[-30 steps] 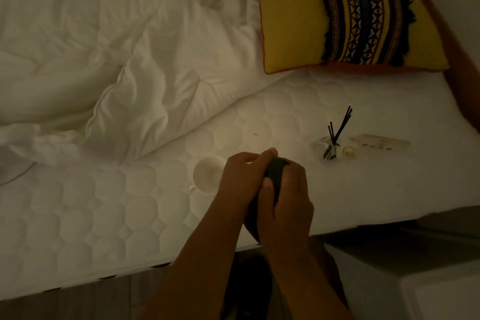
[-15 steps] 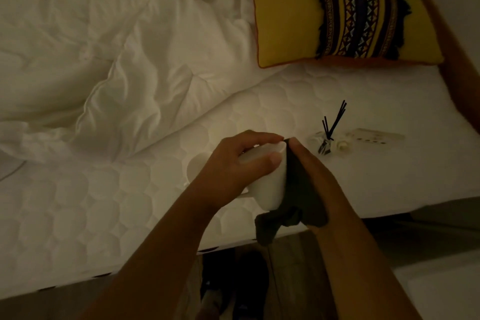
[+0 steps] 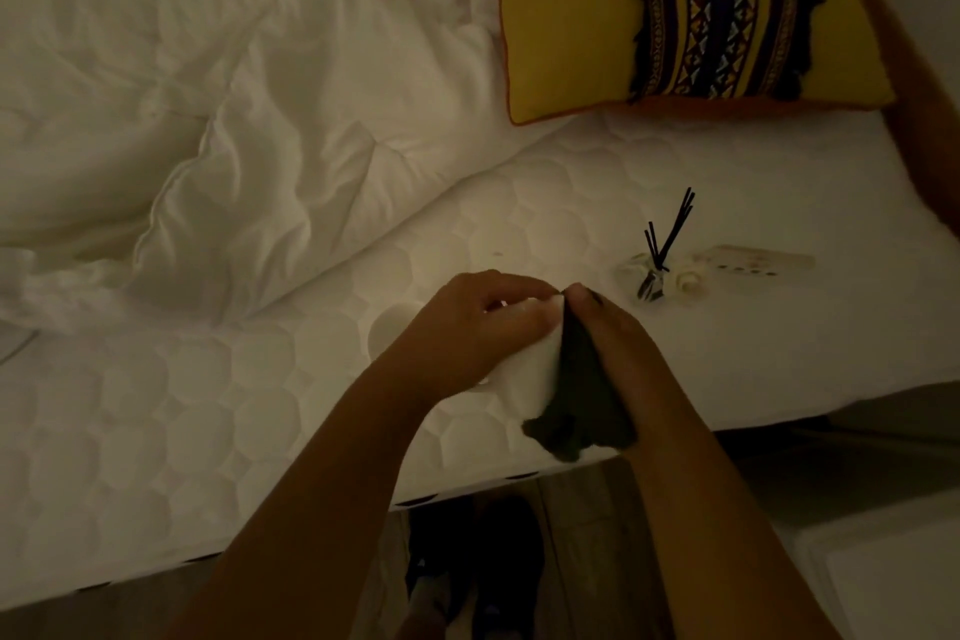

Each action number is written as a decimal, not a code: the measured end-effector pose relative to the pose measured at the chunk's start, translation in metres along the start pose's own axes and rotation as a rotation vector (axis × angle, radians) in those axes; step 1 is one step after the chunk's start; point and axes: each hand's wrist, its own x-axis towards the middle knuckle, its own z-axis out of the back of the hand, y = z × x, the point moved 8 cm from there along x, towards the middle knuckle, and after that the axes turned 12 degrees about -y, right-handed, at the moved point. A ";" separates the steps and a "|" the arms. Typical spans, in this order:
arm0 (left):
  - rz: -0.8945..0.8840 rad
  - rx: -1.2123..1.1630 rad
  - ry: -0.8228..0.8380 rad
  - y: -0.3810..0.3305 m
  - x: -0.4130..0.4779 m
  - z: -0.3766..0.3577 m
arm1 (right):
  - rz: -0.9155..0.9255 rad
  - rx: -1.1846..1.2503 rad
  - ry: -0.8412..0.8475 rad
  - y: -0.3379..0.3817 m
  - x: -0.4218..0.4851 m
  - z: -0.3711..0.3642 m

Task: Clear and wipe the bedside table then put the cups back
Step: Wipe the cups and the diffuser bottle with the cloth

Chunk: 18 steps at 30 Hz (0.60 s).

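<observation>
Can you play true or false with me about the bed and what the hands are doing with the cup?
1. The left hand holds a white cup. True.
2. The right hand presses a bright red cloth on the cup. False: the cloth is dark.
3. Another white cup sits on the mattress, partly hidden behind the left hand. True.
4. The reed diffuser has fallen on the floor. False: it stands on the mattress, right of the hands.
5. The yellow patterned pillow lies at the top right. True.
</observation>
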 end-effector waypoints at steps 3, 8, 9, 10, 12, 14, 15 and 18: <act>0.057 0.133 -0.085 0.016 0.007 -0.014 | 0.051 -0.133 -0.023 -0.041 -0.045 -0.021; 0.244 0.197 -0.382 0.051 0.012 -0.013 | 0.302 -0.226 -0.231 -0.046 -0.057 -0.027; 0.252 0.228 -0.423 0.056 0.013 -0.011 | 0.332 -0.266 -0.185 -0.053 -0.064 -0.031; 0.237 0.266 -0.458 0.058 0.015 -0.010 | 0.364 -0.293 -0.146 -0.060 -0.064 -0.032; 0.146 0.338 -0.486 0.057 0.020 -0.010 | 0.380 -0.337 -0.112 -0.072 -0.061 -0.032; 0.016 0.418 -0.458 0.049 0.030 -0.018 | 0.328 -0.335 -0.098 -0.088 -0.061 -0.029; -0.043 0.469 -0.440 0.046 0.034 -0.022 | 0.282 -0.332 -0.090 -0.098 -0.064 -0.027; -0.158 0.626 -0.398 0.043 0.044 -0.035 | 0.133 -0.279 -0.115 -0.118 -0.066 -0.014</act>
